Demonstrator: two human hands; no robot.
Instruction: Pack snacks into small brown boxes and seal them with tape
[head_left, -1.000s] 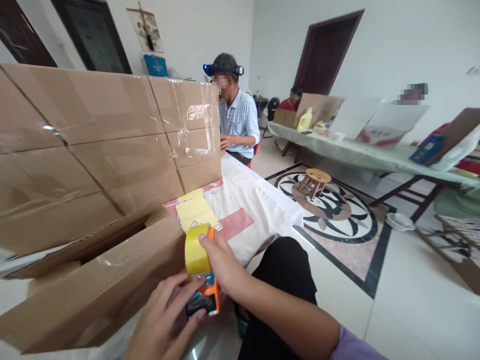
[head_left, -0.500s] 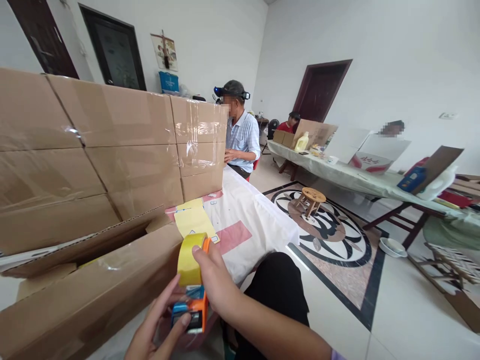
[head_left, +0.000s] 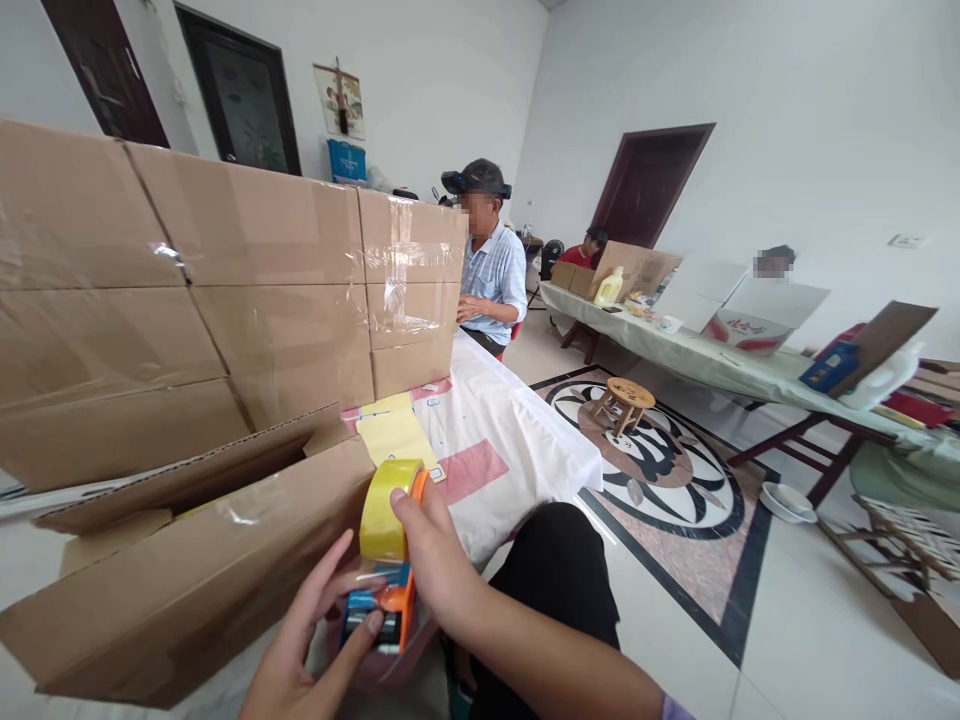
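Note:
A tape dispenser point(head_left: 406, 605) with an orange frame and blue parts carries a wide roll of yellow tape point(head_left: 386, 520). My right hand point(head_left: 442, 560) is closed around the roll end, its thumb lying on the side of the roll. At the dispenser's lower front end, my left hand point(head_left: 311, 640) has its thumb on the dark roller part and other fingers behind; the index finger is raised. Just left of the dispenser lies a cardboard box point(head_left: 247, 560) with its top flaps standing up. Its inside is mostly hidden.
Stacked, taped cartons point(head_left: 277, 230) form a wall at the left on the cloth-covered table point(head_left: 517, 420). Behind them sits a person in a light blue shirt point(head_left: 499, 270). A wooden stool point(head_left: 628, 393) stands on the patterned floor. Another long table point(head_left: 720, 350) with boxes and bottles is at right.
The view has shifted slightly, so the room sits a little further right. My left index finger has lifted away from the tape roll. My right hand keeps its hold on the dispenser.

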